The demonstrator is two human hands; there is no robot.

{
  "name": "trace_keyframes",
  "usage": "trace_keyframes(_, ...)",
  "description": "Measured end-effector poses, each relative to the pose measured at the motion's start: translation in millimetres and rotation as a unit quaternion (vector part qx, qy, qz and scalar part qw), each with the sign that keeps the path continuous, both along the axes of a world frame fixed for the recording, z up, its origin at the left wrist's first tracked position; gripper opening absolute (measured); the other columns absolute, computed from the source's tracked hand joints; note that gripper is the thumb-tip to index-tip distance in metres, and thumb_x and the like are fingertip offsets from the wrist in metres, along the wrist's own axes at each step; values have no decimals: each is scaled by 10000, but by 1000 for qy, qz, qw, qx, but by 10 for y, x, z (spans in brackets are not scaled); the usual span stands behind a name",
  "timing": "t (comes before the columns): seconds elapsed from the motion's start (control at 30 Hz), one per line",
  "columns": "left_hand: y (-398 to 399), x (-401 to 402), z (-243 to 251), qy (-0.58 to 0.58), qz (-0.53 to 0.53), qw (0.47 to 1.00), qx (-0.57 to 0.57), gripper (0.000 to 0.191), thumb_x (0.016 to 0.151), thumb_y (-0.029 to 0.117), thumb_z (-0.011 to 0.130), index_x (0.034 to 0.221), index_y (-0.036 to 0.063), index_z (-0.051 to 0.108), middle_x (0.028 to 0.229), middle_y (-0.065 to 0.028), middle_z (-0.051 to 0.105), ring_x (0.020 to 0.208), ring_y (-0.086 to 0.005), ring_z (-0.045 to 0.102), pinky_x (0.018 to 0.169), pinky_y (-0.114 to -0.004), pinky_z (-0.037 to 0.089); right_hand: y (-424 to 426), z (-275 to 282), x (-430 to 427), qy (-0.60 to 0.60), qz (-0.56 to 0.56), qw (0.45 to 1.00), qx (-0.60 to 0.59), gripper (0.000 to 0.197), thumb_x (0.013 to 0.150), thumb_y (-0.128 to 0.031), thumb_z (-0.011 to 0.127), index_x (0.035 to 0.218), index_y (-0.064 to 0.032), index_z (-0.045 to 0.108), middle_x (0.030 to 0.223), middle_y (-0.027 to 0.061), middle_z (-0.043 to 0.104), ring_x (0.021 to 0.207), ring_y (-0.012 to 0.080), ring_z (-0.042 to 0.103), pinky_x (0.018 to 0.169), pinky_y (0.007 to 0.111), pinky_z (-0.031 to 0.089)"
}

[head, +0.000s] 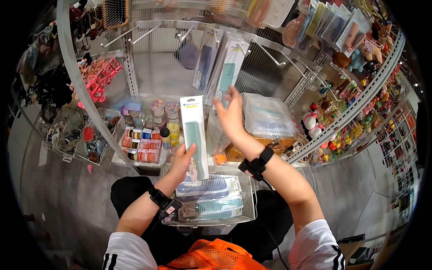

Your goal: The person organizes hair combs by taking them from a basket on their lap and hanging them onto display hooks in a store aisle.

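My left hand [182,161] grips a packaged teal comb [194,135] by its lower part, thumb across the front, holding the white card nearly upright. Beyond it, my right hand [231,114] is raised with fingers apart at the lower end of a hanging pack with a teal comb [227,76]. Whether the fingertips touch that pack cannot be made out. To its left hangs a pack with a dark blue comb [205,64]. Below my hands, a wire mesh basket [248,202] between my knees contains several more comb packs [212,204] in blue and teal.
Bare metal hooks [270,54] jut from the ribbed panel on both sides. Hair ties [141,145] and small jars [173,118] occupy the shelf at left. A plastic-wrapped bundle [268,116] rests over a wicker basket [236,153] at right. Curved metal posts [79,67] flank the bay.
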State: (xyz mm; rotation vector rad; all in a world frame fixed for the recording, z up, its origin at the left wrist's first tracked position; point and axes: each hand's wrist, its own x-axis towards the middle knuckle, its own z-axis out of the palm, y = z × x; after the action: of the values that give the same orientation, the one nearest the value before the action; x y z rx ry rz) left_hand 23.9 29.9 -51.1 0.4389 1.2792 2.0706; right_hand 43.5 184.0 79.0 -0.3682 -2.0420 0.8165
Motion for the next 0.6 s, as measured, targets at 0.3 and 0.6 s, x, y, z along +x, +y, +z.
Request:
trace_keyframes(0.3,-7,128,192,69,17,994,-81,301,909,245,444,1064,-7,500,971,-48,562,835,-89,538,698,-235,460,-73,396,400,-21,148,978,-149,214,797,-165,608,764,39,553,588,47,552,549,69,464,509,245,397)
trace_keyframes(0.6,63,75,41,47,-30,998,-16,340,925,302,396,1093,23,494,994,-50,570,863,-110,563,736,-235,456,243,1204,569,-90,165,938,-291,158,846,-180,543,772,-42,557,714,22,587,587,71,543,509,203,456)
